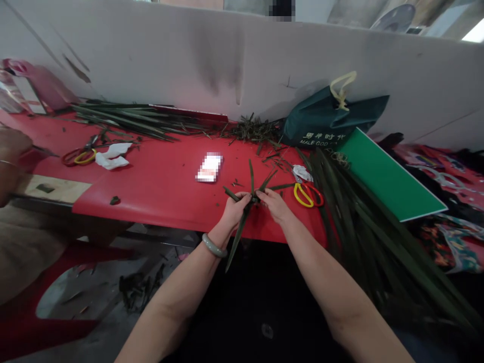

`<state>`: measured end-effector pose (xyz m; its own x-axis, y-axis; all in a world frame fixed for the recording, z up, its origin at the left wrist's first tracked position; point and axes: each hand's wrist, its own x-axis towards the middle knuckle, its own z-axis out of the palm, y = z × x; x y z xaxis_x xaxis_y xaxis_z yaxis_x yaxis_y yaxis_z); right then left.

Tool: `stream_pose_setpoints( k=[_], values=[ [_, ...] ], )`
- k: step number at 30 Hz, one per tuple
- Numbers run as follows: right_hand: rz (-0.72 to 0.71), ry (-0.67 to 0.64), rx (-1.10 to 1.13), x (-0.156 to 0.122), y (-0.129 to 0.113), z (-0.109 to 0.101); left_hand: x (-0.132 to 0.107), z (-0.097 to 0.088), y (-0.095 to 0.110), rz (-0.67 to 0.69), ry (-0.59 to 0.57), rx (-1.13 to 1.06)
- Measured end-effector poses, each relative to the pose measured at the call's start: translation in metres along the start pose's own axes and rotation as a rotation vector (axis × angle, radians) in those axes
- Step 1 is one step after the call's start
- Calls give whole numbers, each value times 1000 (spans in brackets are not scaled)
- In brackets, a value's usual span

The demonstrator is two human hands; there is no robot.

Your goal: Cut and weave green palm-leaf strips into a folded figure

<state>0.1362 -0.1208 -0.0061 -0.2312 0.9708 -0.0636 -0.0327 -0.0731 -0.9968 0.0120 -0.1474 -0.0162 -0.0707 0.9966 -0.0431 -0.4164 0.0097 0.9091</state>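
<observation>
Several strips of long green leaf (pixel 238 234) cross in a small knot at the front edge of the red table. My left hand (pixel 237 207) pinches the crossing from the left, and a grey-green bangle circles that wrist. From the right, my right hand (pixel 273 202) grips the same strips near the knot, its thumb and fingertips pressed together. Strip ends stick out upward, to both sides and down toward my lap. The exact weave is hidden between my fingertips. Right of my right hand lie scissors (pixel 305 195) with yellow and red handles.
A phone (pixel 210 167) lies on the red table (pixel 162 176). Long leaves (pixel 355 217) and a green board (pixel 393 176) are at right, a dark green bag (pixel 321 118) behind. Leaf bundles (pixel 124 117), scraps (pixel 253 128) and more scissors (pixel 81 154) lie farther back. Another person's arm (pixel 11 161) is at left.
</observation>
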Motion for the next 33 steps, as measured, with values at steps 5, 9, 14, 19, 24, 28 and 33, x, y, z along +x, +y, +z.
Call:
stream_pose_setpoints(
  k=[5,9,14,19,24,28,33],
  values=[
    [-45,91,46,34,-7,-7,27,15,8,-146,-90,-73],
    [-51,87,61,62,-13,-15,55,26,15,-148,-55,-66],
    [-74,227,24,100,-17,-22,98,31,14,-140,30,-75],
    [-173,369,-118,120,-17,-19,129,33,11,-59,128,-50],
    [-231,223,-265,129,-15,-16,136,27,5,48,167,89],
    [-269,293,-461,128,-16,-21,134,25,4,86,174,284],
    [-248,345,-448,127,-12,-26,133,25,1,111,173,452]
  ],
)
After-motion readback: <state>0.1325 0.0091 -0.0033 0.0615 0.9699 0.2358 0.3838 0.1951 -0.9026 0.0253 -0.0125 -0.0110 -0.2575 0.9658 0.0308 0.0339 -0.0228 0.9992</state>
